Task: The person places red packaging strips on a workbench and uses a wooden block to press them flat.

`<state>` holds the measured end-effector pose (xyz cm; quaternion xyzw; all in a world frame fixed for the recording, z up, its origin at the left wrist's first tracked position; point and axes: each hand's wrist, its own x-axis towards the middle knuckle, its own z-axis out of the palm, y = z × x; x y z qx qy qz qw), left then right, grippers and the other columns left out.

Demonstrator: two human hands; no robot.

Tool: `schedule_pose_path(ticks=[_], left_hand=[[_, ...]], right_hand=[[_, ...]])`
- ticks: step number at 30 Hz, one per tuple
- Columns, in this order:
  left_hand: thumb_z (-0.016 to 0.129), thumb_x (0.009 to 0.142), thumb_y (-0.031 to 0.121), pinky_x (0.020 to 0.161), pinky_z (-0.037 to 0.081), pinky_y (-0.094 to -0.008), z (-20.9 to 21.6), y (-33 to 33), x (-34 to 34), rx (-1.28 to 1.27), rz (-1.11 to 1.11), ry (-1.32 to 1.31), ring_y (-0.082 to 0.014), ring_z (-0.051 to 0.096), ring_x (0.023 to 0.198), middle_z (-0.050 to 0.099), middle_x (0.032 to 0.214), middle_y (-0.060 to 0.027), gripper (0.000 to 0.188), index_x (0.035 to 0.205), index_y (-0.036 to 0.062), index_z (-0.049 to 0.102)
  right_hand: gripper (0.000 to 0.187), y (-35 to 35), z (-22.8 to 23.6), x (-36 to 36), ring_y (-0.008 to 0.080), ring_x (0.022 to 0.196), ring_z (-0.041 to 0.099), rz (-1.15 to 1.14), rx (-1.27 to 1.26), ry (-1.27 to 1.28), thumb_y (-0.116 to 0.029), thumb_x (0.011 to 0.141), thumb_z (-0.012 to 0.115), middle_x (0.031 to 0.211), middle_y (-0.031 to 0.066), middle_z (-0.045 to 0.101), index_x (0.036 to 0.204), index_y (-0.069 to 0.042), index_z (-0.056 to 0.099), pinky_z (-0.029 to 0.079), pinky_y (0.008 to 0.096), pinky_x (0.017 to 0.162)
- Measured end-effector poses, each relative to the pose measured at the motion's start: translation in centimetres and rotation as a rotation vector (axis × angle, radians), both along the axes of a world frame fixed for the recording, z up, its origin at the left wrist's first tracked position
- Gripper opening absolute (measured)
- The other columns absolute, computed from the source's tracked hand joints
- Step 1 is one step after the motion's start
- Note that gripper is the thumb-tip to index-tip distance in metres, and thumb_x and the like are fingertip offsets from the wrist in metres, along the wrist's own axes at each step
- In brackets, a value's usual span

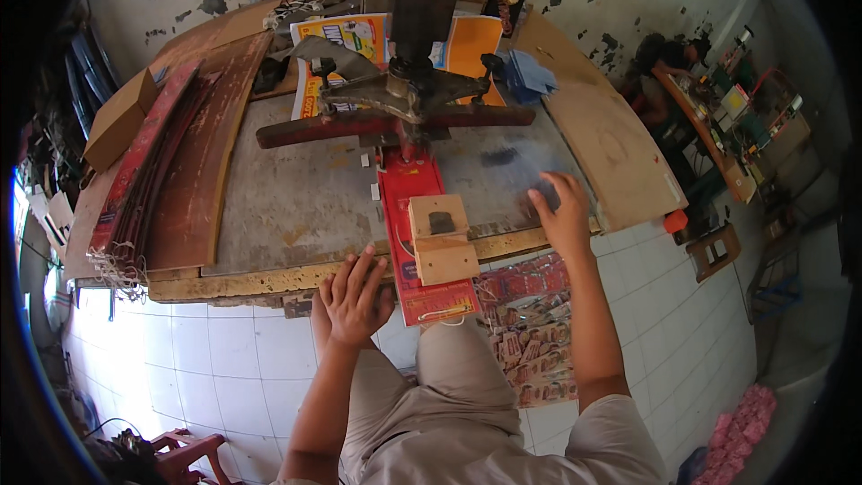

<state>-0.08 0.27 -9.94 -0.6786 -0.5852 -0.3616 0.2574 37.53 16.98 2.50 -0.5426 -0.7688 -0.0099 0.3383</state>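
Note:
A red printed strip (pixel 400 181) lies lengthwise on the metal-topped table and juts past its front edge, with a loop of white string at the near end. On it rests a pale wooden block (pixel 443 254) with a dark square patch and small holes. My left hand (pixel 356 295) is beside the strip at the table's front edge, fingers spread, holding nothing. My right hand (pixel 566 216) hovers over the table right of the block, fingers curved and apart; a dark blur near the fingertips cannot be made out. The far end of the strip reaches under a dark metal press (pixel 409 94).
A stack of long red strips (pixel 148 157) and a cardboard box (pixel 121 117) sit at the left. Blue folded material (pixel 530 76) lies behind the press's right arm. Printed sheets (pixel 530 332) lie on the tiled floor. Another person (pixel 669 58) is at a bench far right.

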Motion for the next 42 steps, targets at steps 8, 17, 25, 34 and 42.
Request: schedule_pose_path(ticks=[8,17,25,34,42], left_hand=[[0.067,0.102,0.032,0.127,0.032,-0.0472,0.3,-0.2,-0.1,-0.005,-0.027,0.0,-0.0259,0.06,0.147,0.069,0.16,-0.0024,0.045,0.144,0.0191,0.076],[0.069,0.101,0.032,0.125,0.035,-0.0465,0.6,-0.5,0.0,-0.026,-0.038,-0.031,-0.0256,0.059,0.149,0.067,0.162,-0.0025,0.048,0.146,0.0197,0.076],[0.071,0.099,0.029,0.124,0.037,-0.0482,0.9,-0.7,-0.1,-0.066,-0.076,-0.066,-0.027,0.058,0.151,0.065,0.165,-0.004,0.052,0.15,0.018,0.073],[0.076,0.095,0.024,0.122,0.04,-0.0507,2.2,-1.5,-0.6,-0.114,-0.144,-0.15,-0.0301,0.059,0.15,0.065,0.164,-0.0064,0.061,0.155,0.0156,0.066],[0.074,0.104,0.028,0.115,0.051,-0.0519,11.3,-0.8,1.8,-0.034,-0.443,-0.672,-0.0364,0.067,0.136,0.066,0.157,-0.0211,0.067,0.162,0.0023,0.054]], right_hand=[[0.035,5.5,0.7,0.9,0.0407,0.121,0.069,0.059,-0.027,-0.106,-0.022,0.099,0.085,0.127,0.0176,0.074,0.127,-0.001,0.078,0.056,0.0509,0.104],[0.038,7.5,2.4,2.1,0.0395,0.127,0.066,0.18,-0.194,-0.136,-0.018,0.099,0.081,0.131,0.0138,0.071,0.135,-0.006,0.077,0.054,0.0495,0.11],[0.054,10.1,2.3,3.0,0.0369,0.135,0.061,0.289,-0.197,-0.321,-0.014,0.097,0.075,0.141,0.013,0.066,0.151,-0.011,0.069,0.051,0.0471,0.116],[0.011,6.5,9.1,2.1,0.0241,0.092,0.075,0.3,-0.101,0.032,-0.001,0.096,0.079,0.101,0.0082,0.075,0.107,-0.002,0.082,0.059,0.0364,0.082],[0.015,-1.6,16.3,-3.0,0.0124,0.084,0.074,0.431,-0.311,0.701,-0.01,0.106,0.078,0.107,0.0078,0.082,0.118,-0.001,0.075,0.054,0.0268,0.072]])
